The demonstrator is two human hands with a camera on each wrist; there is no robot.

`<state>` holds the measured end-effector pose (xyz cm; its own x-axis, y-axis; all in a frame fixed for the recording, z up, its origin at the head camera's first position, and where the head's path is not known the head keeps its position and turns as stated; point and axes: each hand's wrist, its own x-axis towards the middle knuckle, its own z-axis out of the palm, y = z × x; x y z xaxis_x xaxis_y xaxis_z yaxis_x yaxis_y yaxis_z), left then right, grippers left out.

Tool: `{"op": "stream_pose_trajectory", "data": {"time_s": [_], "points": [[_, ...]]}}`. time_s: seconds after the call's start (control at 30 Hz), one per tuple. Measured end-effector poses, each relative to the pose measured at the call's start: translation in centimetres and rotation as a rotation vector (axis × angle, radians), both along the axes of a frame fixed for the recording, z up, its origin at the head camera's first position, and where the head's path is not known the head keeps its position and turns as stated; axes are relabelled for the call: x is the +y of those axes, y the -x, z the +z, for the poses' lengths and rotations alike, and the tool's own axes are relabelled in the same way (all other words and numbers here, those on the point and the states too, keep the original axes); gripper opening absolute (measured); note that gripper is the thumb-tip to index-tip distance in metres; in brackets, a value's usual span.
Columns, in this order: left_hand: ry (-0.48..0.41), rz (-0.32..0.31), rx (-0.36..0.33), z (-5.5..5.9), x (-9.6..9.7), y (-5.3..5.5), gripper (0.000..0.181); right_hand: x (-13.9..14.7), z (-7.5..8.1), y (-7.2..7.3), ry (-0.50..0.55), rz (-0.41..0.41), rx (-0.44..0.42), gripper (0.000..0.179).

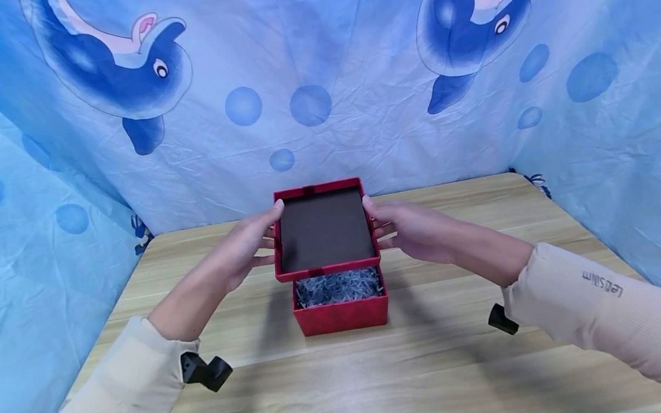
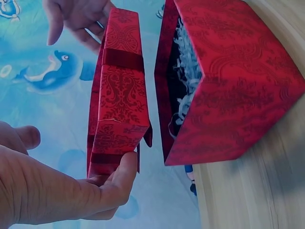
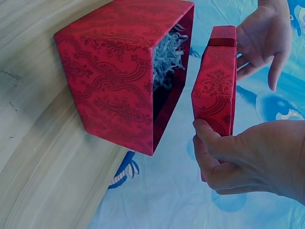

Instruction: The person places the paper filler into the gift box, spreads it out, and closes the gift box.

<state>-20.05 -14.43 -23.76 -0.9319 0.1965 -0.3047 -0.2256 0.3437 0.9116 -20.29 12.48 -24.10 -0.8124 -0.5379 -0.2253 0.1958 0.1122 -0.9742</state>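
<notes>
Both hands hold a red, dark-lined box lid [image 1: 328, 231] by opposite sides. Its inside faces the head camera. My left hand [image 1: 248, 240] grips the left side, the thumb at the rim and fingers along the outer wall. On the opposite side, my right hand [image 1: 413, 228] grips the lid in the same way. Below and nearer to me, the red patterned box [image 1: 345, 315] stands uncovered on the table. Pale shredded paper [image 1: 339, 287] fills it; the lid hides its far part. A dark red ribbon band [image 2: 123, 58] crosses the lid's side in the left wrist view.
The wood-grain table [image 1: 424, 373] lies under the box. Behind and on both sides hangs a blue cloth [image 1: 361, 138] printed with dolphins and bubbles. Black devices [image 1: 207, 370] are strapped at both sleeve cuffs.
</notes>
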Motion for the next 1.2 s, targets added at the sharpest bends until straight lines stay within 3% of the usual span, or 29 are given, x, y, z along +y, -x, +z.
{"op": "stream_pose_trajectory", "data": {"time_s": [0.5, 0.7, 1.2], "points": [[-0.013, -0.003, 0.031, 0.1, 0.6, 0.1, 0.073, 0.8, -0.2, 0.2, 0.017, 0.004, 0.035, 0.054], [-0.039, 0.012, 0.065, 0.3, 0.8, -0.1, 0.072, 0.8, -0.4, 0.5, 0.08, -0.02, 0.057, 0.058], [-0.116, 0.07, 0.218, 1.7, 1.0, -1.2, 0.069, 0.6, -0.6, 0.9, 0.195, -0.115, 0.116, 0.06]]}}
